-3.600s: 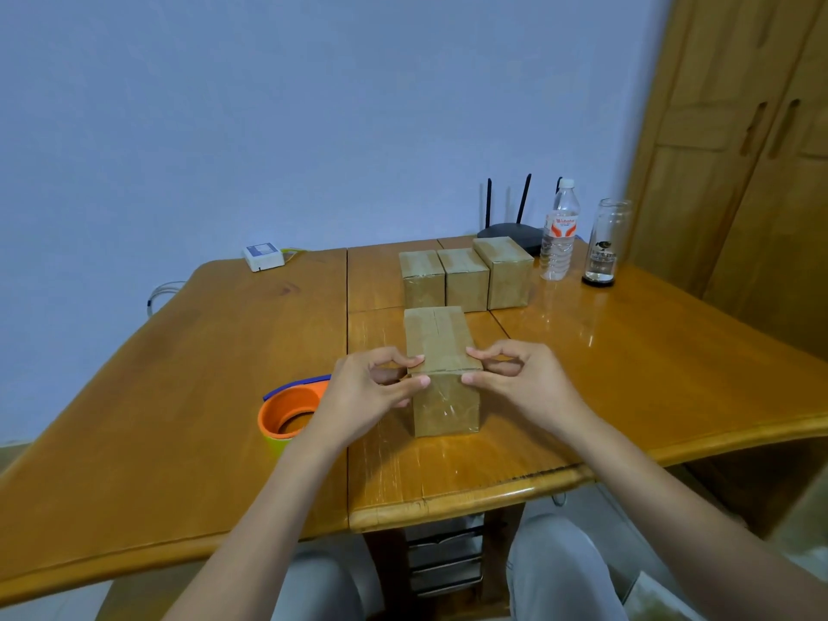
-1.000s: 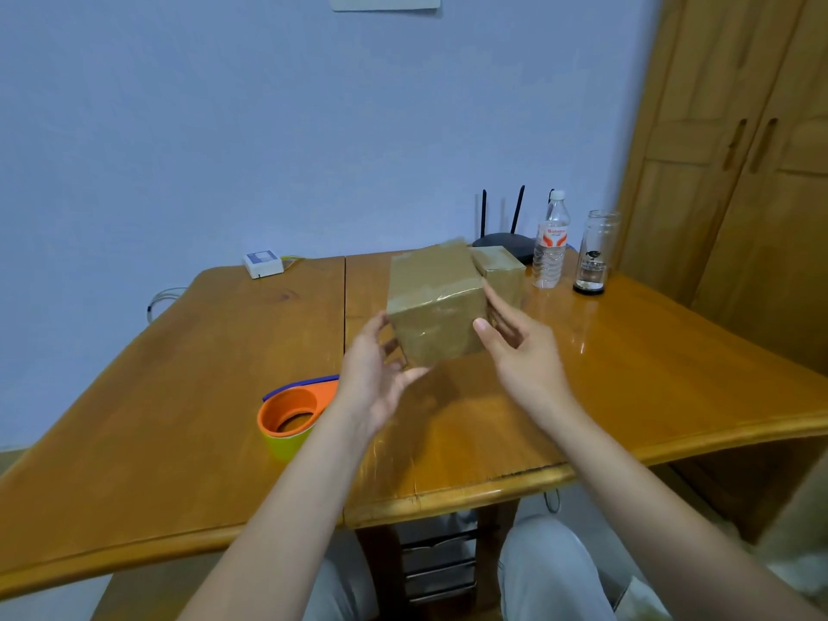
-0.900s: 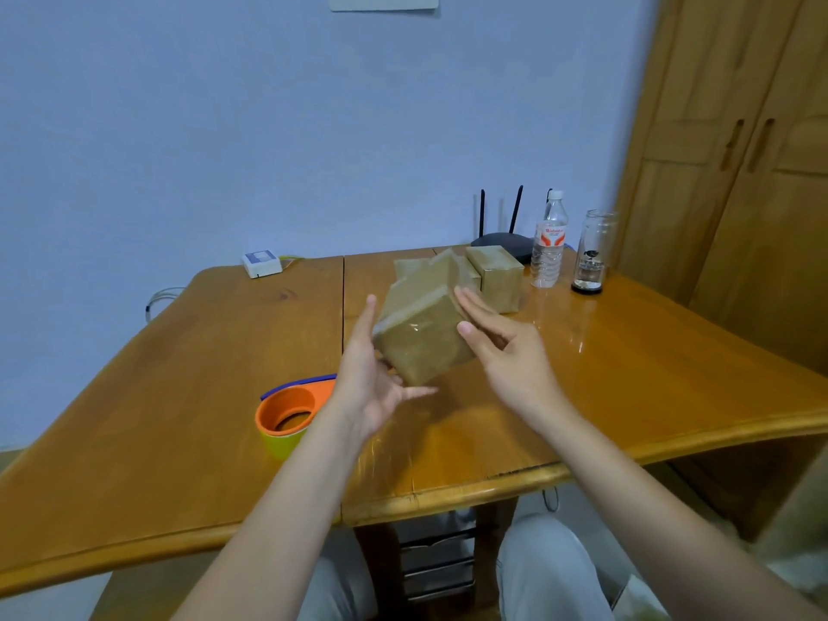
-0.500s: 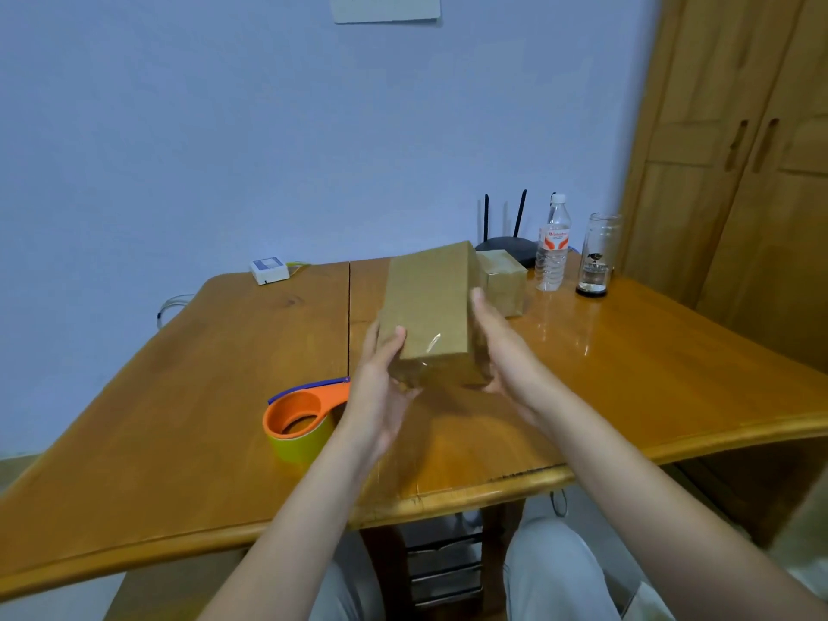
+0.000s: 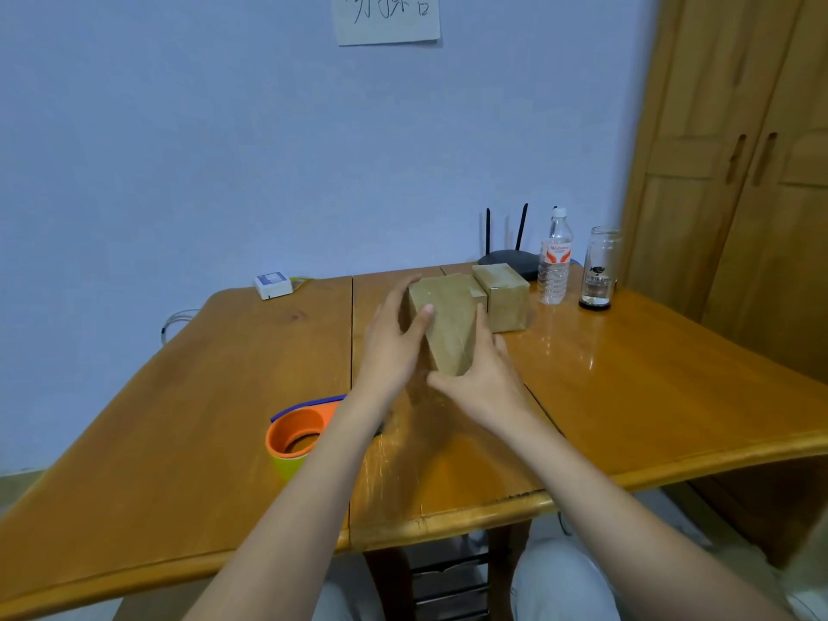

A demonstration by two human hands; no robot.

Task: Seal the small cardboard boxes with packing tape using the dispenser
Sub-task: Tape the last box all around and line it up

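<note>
While a cardboard box (image 5: pixel 448 327) was held between both hands over the middle of the table (image 5: pixel 179 419), it was tilted, its near lower end pointing down toward the tabletop. The left hand (image 5: pixel 394 347) was laid against the box's left side, fingers fairly straight and the thumb pressed on the front face. The right hand (image 5: pixel 481 378) was cupped under the box's lower right end, fingers bent round the edge. Whether the box touched the table could not be told (the hands hid its lower end). Just behind it, more boxes stood in a row; one box (image 5: pixel 504 298) was seen clearly at the right, and another box (image 5: pixel 477 292) was mostly hidden between the two. The tape dispenser (image 5: pixel 298 439), orange with a blue handle, was left on the table near the left forearm, touched by neither hand. At the far edge a router (image 5: pixel 508 257), a water bottle (image 5: pixel 555 262) and a glass jar (image 5: pixel 600 271) were lined up. A small white device (image 5: pixel 272 284) was seen at the far left corner. A paper note (image 5: pixel 387 15) was stuck on the wall above, and a wooden wardrobe (image 5: pixel 739 172) was seen at the right.
</note>
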